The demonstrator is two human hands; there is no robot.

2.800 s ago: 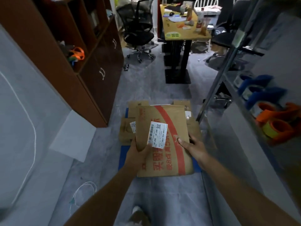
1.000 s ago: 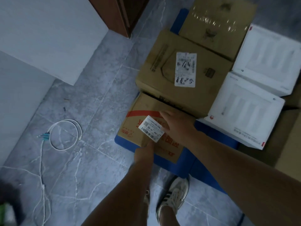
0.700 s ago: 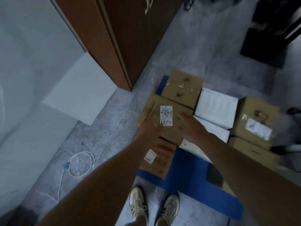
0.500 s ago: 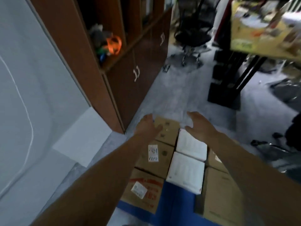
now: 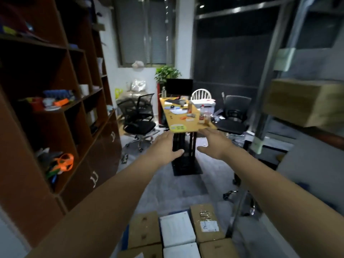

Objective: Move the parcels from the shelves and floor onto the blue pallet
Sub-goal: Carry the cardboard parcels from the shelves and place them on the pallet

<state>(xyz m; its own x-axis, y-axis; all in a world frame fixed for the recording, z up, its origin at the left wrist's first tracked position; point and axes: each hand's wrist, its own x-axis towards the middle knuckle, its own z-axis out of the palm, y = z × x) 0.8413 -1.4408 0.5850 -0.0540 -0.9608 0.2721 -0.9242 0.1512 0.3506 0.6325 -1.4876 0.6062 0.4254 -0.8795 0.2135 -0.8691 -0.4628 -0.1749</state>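
While both arms are hovering out ahead: the left grip (image 5: 163, 146) and the right grip (image 5: 214, 144) are lying released, fingers straight and spread, palms down, holding nothing.
Parcels on the pallet: a plain brown carton (image 5: 144, 231), a white carton (image 5: 176, 229) and a labelled brown carton (image 5: 204, 224) are sitting edge to edge at the bottom of the view, probably packed tight so that more will fit.
Blue pallet (image 5: 126, 235): only a sliver is showing beside the plain brown carton, low on the grey floor (image 5: 167, 192).
Parcel waiting: a large brown carton (image 5: 301, 101), blurred, is resting on the metal rack (image 5: 264, 101) at the right, well apart from both grips.
Why the grips are free: with nothing in hand, the next fetch is likely pending.
Materials: the cartons are looking like matte card, square-edged, the labelled one carrying glossy tape; the rack is looking like bare steel; the wooden shelving (image 5: 55, 127) at the left is looking smooth and dark.
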